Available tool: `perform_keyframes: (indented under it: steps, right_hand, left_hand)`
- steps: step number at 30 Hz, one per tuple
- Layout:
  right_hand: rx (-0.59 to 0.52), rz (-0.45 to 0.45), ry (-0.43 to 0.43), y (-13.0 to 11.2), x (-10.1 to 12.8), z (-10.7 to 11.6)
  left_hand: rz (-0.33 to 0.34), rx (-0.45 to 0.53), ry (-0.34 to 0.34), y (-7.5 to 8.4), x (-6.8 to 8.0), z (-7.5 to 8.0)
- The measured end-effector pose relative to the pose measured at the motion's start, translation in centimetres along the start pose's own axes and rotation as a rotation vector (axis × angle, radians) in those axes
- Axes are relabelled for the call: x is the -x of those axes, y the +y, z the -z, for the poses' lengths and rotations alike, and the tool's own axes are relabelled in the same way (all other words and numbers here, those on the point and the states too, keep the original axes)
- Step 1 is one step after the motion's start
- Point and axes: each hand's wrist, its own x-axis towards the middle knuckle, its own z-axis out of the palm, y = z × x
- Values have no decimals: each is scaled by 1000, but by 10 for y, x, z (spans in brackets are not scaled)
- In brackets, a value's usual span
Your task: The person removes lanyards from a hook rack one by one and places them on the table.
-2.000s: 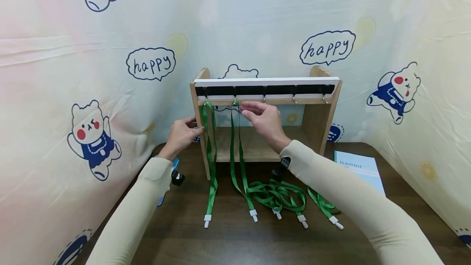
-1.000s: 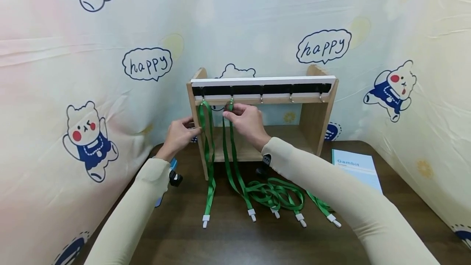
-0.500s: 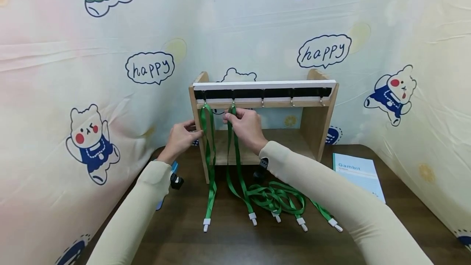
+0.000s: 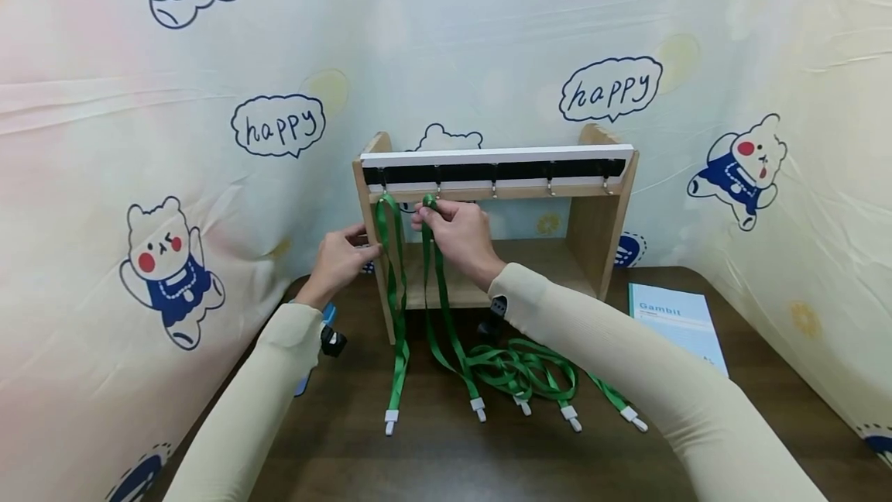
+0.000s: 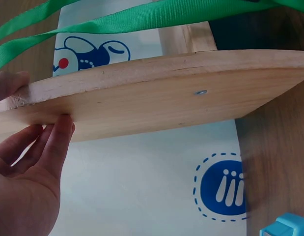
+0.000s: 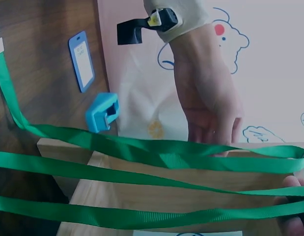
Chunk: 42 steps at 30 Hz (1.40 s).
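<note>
step in hand: hanging a green woven lanyard [image 4: 437,285] on the small wooden rack with a row of metal hooks [image 4: 601,223], centre of the frame; judged to be seating the loop on the second hook [image 4: 438,174] from the left.
right hand [image 4: 456,235]: fingers pinch the loop top just below that hook.
left hand [image 4: 339,258]: thumb and straight fingers clasp the rack's left side panel, steadying it.
other lanyard [image 4: 394,285]: hangs from the first hook.
spare green lanyards [image 4: 533,374]: heaped on the dark wooden table [image 4: 418,463], lower centre.
next move: likely lift the loop over the hook tip, then let go.
</note>
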Motion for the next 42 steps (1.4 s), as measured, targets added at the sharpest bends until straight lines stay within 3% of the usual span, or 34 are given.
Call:
perform_keyframes:
  steps: [9,15,20,32,37,42]
  right_hand:
    - [-119,-49,-95,4,9,-3]
    - [-266,-69,-179,8,28,3]
    - [-316,-86,-255,17,44,9]
    - [-390,-167,-528,23,79,12]
    - [-392,-230,-563,33,84,14]
    - [-346,-276,-554,58,89,18]
  left_hand:
    - [-4,5,-1,0,2,-1]
    - [-11,-5,-1,1,2,0]
    - [-16,-6,-1,1,1,0]
    - [-7,16,-4,1,0,3]
    - [-9,14,-1,2,0,3]
    - [-8,10,-2,2,1,1]
